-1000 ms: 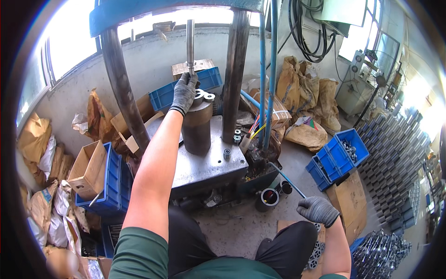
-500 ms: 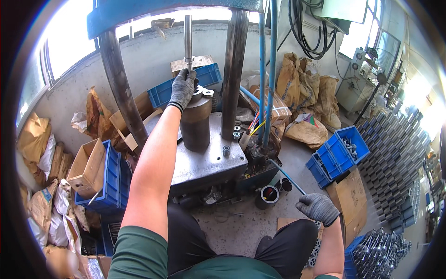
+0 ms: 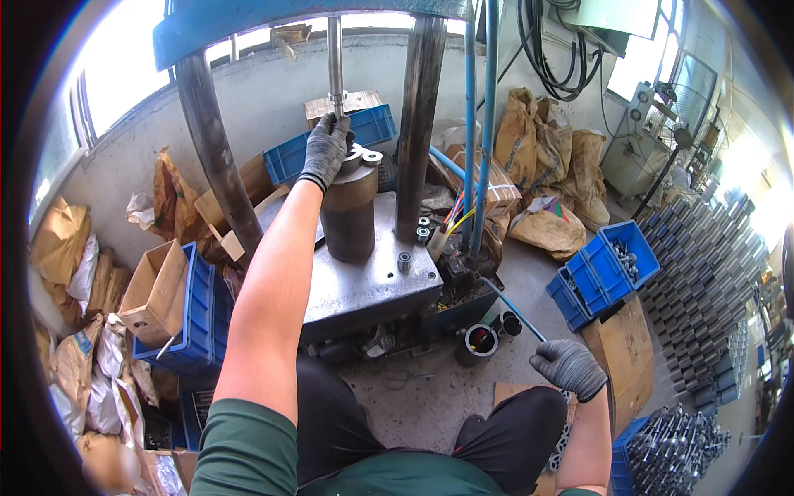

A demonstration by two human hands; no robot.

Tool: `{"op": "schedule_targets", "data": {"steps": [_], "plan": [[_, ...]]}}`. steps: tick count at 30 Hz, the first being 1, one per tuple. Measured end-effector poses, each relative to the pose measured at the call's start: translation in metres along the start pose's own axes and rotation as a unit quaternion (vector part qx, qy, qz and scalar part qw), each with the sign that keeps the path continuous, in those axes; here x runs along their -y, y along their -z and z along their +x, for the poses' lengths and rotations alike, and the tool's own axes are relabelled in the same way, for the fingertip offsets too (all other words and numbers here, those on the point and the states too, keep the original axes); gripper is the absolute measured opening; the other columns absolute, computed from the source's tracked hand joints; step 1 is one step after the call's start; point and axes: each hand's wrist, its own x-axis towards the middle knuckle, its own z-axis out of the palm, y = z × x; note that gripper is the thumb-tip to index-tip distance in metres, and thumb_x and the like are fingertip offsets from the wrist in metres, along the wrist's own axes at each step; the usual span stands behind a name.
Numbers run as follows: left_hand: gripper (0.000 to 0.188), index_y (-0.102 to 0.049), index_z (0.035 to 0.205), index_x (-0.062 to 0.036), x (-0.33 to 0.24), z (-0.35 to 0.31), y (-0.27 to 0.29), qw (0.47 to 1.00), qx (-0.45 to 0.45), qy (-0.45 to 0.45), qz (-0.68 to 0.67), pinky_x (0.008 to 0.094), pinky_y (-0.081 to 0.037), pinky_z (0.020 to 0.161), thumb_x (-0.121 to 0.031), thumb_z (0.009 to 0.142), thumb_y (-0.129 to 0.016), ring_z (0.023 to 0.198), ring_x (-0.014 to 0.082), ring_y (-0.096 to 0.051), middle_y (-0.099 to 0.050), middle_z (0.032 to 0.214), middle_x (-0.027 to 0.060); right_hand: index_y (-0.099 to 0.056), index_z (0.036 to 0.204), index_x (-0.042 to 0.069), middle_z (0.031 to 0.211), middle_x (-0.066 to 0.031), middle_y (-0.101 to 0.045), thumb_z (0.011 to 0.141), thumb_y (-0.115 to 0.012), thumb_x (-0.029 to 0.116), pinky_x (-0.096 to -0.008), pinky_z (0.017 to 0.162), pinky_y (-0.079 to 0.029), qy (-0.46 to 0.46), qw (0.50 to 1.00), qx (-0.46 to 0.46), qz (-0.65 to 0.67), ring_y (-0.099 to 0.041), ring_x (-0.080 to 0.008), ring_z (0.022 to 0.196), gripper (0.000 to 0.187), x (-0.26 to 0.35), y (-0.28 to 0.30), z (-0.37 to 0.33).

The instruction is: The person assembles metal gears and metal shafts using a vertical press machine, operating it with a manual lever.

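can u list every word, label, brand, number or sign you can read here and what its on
None can be read well enough to quote.
Upright brown sack: printing, too small and blurred.
Brown sack lying on the floor: coloured print, too blurred.
Brown sack at far left: printing, too blurred.

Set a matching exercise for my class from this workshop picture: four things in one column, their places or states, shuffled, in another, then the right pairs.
Column one
1. Left hand
2. Right hand
3. Dark cylinder
4. Grey tubes

Column two
A. Standing on the metal block
B. Stacked in rows toward the picture's right
C. At the lower part of the upright metal rod
D. At the near end of the blue lever

Right pairs
1-C, 2-D, 3-A, 4-B
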Motion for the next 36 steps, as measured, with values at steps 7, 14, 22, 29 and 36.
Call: {"op": "schedule_targets", "data": {"steps": [7, 14, 22, 29, 36], "plan": [[0.020, -0.064, 0.110, -0.0063, -0.001, -0.003, 0.000, 1.000, -0.001, 0.007, 0.002, 0.0259, -0.051, 0.061, -0.026, 0.105, -0.062, 0.069, 0.0097, -0.061, -0.065, 0.080, 0.0018, -0.075, 0.093, 0.006, 0.086, -0.0211, -0.070, 0.092, -0.067, 0.036, -0.0483, 0.077, -0.055, -0.009, 1.000, -0.001, 0.013, -0.069, -0.0410, 0.084, 0.030, 0.002, 0.002, 0.000], [0.022, -0.065, 0.108, -0.0050, 0.000, -0.003, 0.001, 1.000, 0.007, -0.003, 0.030, 0.0273, -0.052, 0.066, -0.026, 0.106, -0.061, 0.070, 0.0106, -0.062, -0.066, 0.080, 0.0025, -0.075, 0.095, 0.006, 0.087, -0.0213, -0.070, 0.091, -0.066, 0.029, -0.0471, 0.078, -0.055, -0.007, 0.998, -0.006, 0.060, -0.069, -0.0398, 0.085, 0.025, 0.005, 0.008, -0.001], [0.020, -0.066, 0.109, -0.0051, 0.004, 0.000, 0.004, 1.000, 0.006, 0.002, 0.014, 0.0264, -0.051, 0.066, -0.024, 0.105, -0.062, 0.071, 0.0098, -0.061, -0.065, 0.080, 0.0013, -0.070, 0.094, 0.006, 0.087, -0.0172, -0.069, 0.086, -0.067, 0.009, -0.0428, 0.075, -0.057, 0.137, 0.933, -0.333, 0.018, -0.069, -0.0373, 0.082, 0.009, 0.003, 0.038, 0.043], [0.020, -0.066, 0.112, -0.0050, -0.002, -0.002, 0.000, 0.999, 0.016, 0.023, -0.019, 0.0258, -0.053, 0.066, -0.024, 0.105, -0.063, 0.074, 0.0097, -0.063, -0.065, 0.084, 0.0017, -0.065, 0.091, 0.004, 0.086, -0.0176, -0.069, 0.090, -0.064, 0.008, -0.0462, 0.074, -0.055, 0.147, 0.814, -0.559, -0.054, -0.068, -0.0379, 0.081, 0.004, 0.012, 0.121, 0.164], [0.023, -0.066, 0.116, -0.0042, -0.006, -0.007, -0.001, 1.000, 0.010, 0.024, -0.013, 0.0261, -0.054, 0.069, -0.024, 0.104, -0.063, 0.076, 0.0102, -0.064, -0.066, 0.086, 0.0026, -0.072, 0.108, 0.001, 0.101, -0.0220, -0.073, 0.089, -0.066, 0.012, -0.0421, 0.086, -0.057, 0.093, 0.919, -0.381, -0.046, -0.071, -0.0377, 0.095, 0.023, 0.000, 0.123, 0.151]]}}
